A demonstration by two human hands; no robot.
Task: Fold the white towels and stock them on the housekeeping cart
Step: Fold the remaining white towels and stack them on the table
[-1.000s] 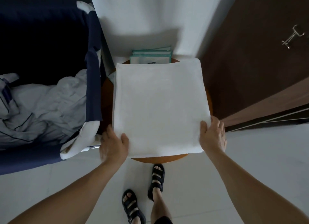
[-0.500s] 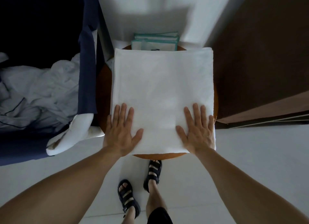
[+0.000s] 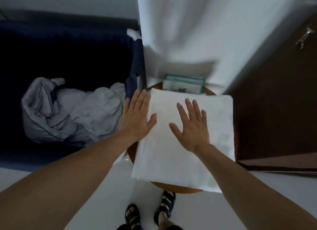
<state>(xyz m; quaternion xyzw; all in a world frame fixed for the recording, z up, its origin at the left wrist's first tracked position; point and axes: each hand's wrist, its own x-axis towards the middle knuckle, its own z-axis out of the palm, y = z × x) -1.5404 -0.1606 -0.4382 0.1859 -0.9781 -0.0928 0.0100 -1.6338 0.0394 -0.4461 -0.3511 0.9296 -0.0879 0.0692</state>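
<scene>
Round tbl (image 3: 173,188) mostly under 1 towel (image 3: 164,161)

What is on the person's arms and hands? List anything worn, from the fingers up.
Nothing is worn. The left hand and right hand are bare: no gloves, rings, watch or bracelet show. The left forearm and right forearm are uncovered up to the picture's edge, so no sleeve is in view.

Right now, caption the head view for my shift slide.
Right hand flat on a folded white towel on a round wooden table; left hand at its left edge.
</scene>
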